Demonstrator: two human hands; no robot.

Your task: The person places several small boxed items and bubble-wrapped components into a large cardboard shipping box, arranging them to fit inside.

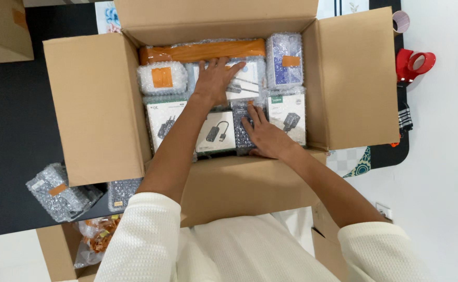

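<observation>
Left hand [216, 81]: fingers spread flat, pressing a bubble-wrapped package [244, 78] at 12 o'clock in the cardboard box [98, 104].
Right hand [265, 136]: open, flat on a dark wrapped item [242, 133] at 6 o'clock.

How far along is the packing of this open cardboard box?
Done: the open brown cardboard box already holds a packed layer of bubble-wrapped parcels and white boxed accessories. In hand: the left hand lies flat on a white boxed item, the right hand on a bubble-wrapped parcel. Left: two bubble-wrapped bundles lie outside; flaps are open, and the red tape dispenser sits aside.
</observation>
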